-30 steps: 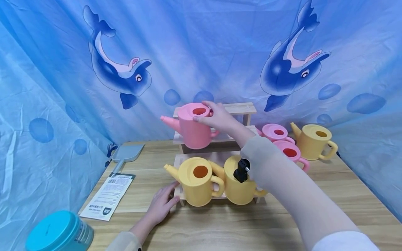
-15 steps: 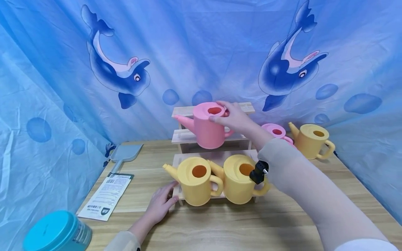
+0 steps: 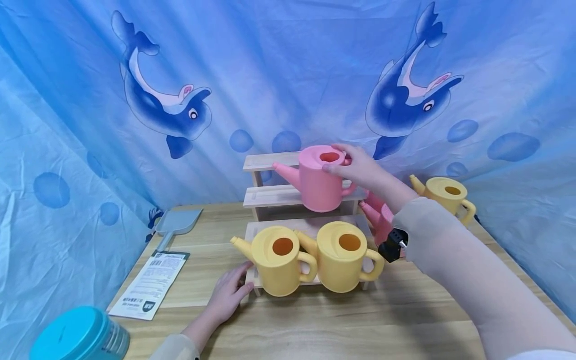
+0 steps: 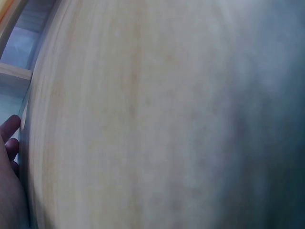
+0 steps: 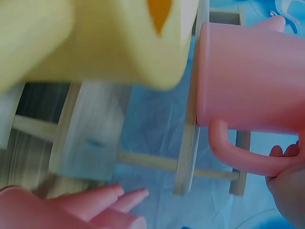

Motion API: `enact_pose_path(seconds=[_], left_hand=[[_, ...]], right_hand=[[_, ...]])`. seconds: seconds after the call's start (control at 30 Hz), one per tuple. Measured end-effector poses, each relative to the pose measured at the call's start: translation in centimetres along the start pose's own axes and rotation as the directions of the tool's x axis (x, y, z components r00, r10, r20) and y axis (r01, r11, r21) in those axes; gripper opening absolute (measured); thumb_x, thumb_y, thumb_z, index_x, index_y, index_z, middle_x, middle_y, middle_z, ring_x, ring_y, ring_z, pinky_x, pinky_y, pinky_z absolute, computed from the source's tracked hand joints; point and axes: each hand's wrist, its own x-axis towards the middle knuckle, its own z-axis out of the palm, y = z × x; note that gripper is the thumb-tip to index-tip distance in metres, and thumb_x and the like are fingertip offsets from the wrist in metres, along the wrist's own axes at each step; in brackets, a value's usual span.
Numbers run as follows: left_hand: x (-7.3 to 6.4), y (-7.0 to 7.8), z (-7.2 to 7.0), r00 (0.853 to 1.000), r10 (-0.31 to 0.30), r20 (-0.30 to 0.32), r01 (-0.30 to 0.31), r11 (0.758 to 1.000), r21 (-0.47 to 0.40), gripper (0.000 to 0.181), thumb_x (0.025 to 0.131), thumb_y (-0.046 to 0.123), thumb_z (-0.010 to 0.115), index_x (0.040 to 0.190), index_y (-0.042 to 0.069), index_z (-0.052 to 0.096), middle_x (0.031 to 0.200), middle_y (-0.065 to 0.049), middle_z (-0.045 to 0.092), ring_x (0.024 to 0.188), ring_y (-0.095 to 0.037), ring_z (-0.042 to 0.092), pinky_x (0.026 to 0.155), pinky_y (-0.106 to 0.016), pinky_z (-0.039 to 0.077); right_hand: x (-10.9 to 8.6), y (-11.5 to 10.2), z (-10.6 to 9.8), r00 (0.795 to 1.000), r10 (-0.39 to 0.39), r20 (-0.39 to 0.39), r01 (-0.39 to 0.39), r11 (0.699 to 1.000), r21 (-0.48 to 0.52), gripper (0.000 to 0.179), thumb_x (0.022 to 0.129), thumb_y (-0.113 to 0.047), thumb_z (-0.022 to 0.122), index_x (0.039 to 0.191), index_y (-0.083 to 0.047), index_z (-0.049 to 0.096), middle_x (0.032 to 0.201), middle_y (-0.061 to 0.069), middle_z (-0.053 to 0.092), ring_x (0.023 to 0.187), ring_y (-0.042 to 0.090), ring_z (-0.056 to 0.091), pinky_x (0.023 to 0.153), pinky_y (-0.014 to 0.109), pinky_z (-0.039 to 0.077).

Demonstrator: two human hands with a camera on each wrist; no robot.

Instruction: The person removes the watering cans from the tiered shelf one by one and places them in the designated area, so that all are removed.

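Against blue dolphin cloth, right hand (image 3: 360, 167) fingers clamp a smooth pink watering can (image 3: 319, 180).

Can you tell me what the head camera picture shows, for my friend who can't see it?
A person's right hand grips the rim of a pink watering can on the middle step of a wooden shelf. Their left hand touches the shelf's bottom step, where two yellow watering cans stand.

1. A teal-lidded jar (image 3: 81, 335) sits nearest me, far left.
2. A printed leaflet (image 3: 150, 285) lies beyond it.
3. A grey scoop (image 3: 176, 224) lies farther back.
4. Dolphin curtain (image 3: 288, 75) hangs behind.
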Motion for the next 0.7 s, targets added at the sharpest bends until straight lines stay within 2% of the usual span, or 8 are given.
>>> enact_pose_path(seconds=[0.17, 0.27, 0.37, 0.47, 0.57, 0.7], left_hand=[[0.1, -0.1, 0.2, 1.0, 0.014, -0.007, -0.014, 1.0, -0.005, 0.051, 0.089, 0.028, 0.057, 0.137, 0.013, 0.048, 0.124, -0.007, 0.058, 0.104, -0.024, 0.051, 0.09, -0.052, 0.033], [-0.1, -0.2, 0.3, 1.0, 0.017, -0.013, -0.017, 1.0, -0.002, 0.051, 0.089, 0.028, 0.058, 0.136, 0.012, 0.049, 0.123, -0.006, 0.058, 0.102, -0.023, 0.051, 0.09, -0.053, 0.034], [-0.4, -0.3, 0.6, 1.0, 0.016, -0.019, -0.016, 1.0, 0.002, 0.05, 0.089, 0.028, 0.059, 0.136, 0.013, 0.05, 0.12, -0.004, 0.059, 0.1, -0.021, 0.051, 0.088, -0.052, 0.034], [-0.6, -0.3, 0.7, 1.0, 0.014, -0.022, -0.014, 1.0, 0.007, 0.05, 0.089, 0.028, 0.059, 0.135, 0.014, 0.05, 0.119, -0.003, 0.06, 0.098, -0.018, 0.05, 0.088, -0.05, 0.034], [-0.5, -0.3, 0.7, 1.0, 0.012, -0.022, -0.012, 1.0, 0.009, 0.05, 0.089, 0.028, 0.058, 0.136, 0.014, 0.049, 0.12, -0.003, 0.06, 0.097, -0.017, 0.05, 0.088, -0.05, 0.034], [-0.2, -0.2, 0.4, 1.0, 0.014, -0.019, -0.014, 1.0, -0.001, 0.05, 0.09, 0.029, 0.057, 0.136, 0.013, 0.048, 0.12, -0.003, 0.059, 0.1, -0.019, 0.051, 0.09, -0.052, 0.033]], right_hand=[[-0.8, 0.9, -1.4, 0.999, 0.02, -0.028, -0.021, 0.998, -0.052, 0.085, 0.08, -0.05, 0.068, 0.148, -0.019, 0.028, 0.137, 0.009, 0.043, 0.121, 0.03, 0.042, 0.085, 0.05, 0.047], [-1.1, 1.5, -2.0, 0.999, 0.021, -0.048, -0.026, 0.995, -0.095, 0.084, 0.08, -0.052, 0.067, 0.148, -0.02, 0.029, 0.138, 0.008, 0.042, 0.123, 0.03, 0.04, 0.092, 0.052, 0.042], [-1.5, 2.3, -2.5, 0.998, 0.017, -0.065, -0.024, 0.994, -0.103, 0.083, 0.08, -0.051, 0.067, 0.147, -0.021, 0.03, 0.137, 0.008, 0.043, 0.122, 0.03, 0.041, 0.09, 0.052, 0.043], [-1.9, 2.8, -3.1, 0.997, 0.022, -0.072, -0.029, 0.995, -0.096, 0.081, 0.08, -0.049, 0.068, 0.147, -0.021, 0.031, 0.132, 0.008, 0.047, 0.117, 0.03, 0.045, 0.08, 0.048, 0.05], [-2.4, 3.1, -4.0, 0.996, 0.021, -0.089, -0.031, 0.993, -0.111, 0.081, 0.081, -0.049, 0.067, 0.147, -0.021, 0.03, 0.13, 0.01, 0.048, 0.116, 0.03, 0.045, 0.075, 0.045, 0.052], [-3.3, 3.5, -5.1, 0.985, 0.059, -0.159, -0.081, 0.988, -0.135, 0.084, 0.08, -0.055, 0.065, 0.148, -0.023, 0.028, 0.135, 0.013, 0.037, 0.119, 0.033, 0.037, 0.078, 0.047, 0.05]])
